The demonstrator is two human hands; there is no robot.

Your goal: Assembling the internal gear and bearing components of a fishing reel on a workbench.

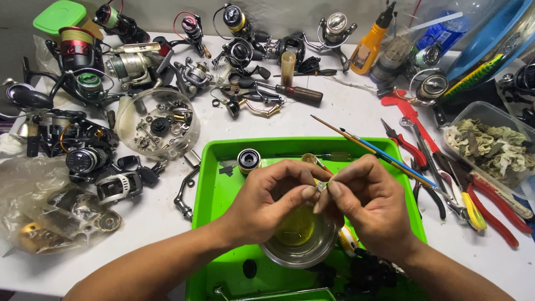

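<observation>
Bench [345, 111] surface, white, carries all items. At the left edge: a clear plastic bag [39, 206] of reel parts, with several dark fishing reels [83, 159] just beyond it. Toward the far left corner: a green lidded box [59, 14]. Right of the reels: a round clear dish [159, 122] holding small screws and gears.

At the near centre edge: a green tray [214, 184]. Inside the tray stands a glass bowl [301, 251] of yellow liquid; a small spool [248, 160] sits near the tray's far wall.

Left hand [267, 198] and right hand [370, 203] meet directly above the bowl. Thumb and forefinger of each hand are pinched narrowly on a small metal part [321, 187], held between the fingertips of both hands. The part is too small to identify further.

Two thin brushes [368, 147] lie slanted across the tray's far right corner. Behind the tray: a brown-handled screwdriver [295, 92] and, further right, an orange oil bottle [370, 47]. Toward the right edge: red-handled pliers [490, 209] and cutters, then a clear tub [490, 145] of crumpled rags. At the far right corner: a blue basin [490, 39].
</observation>
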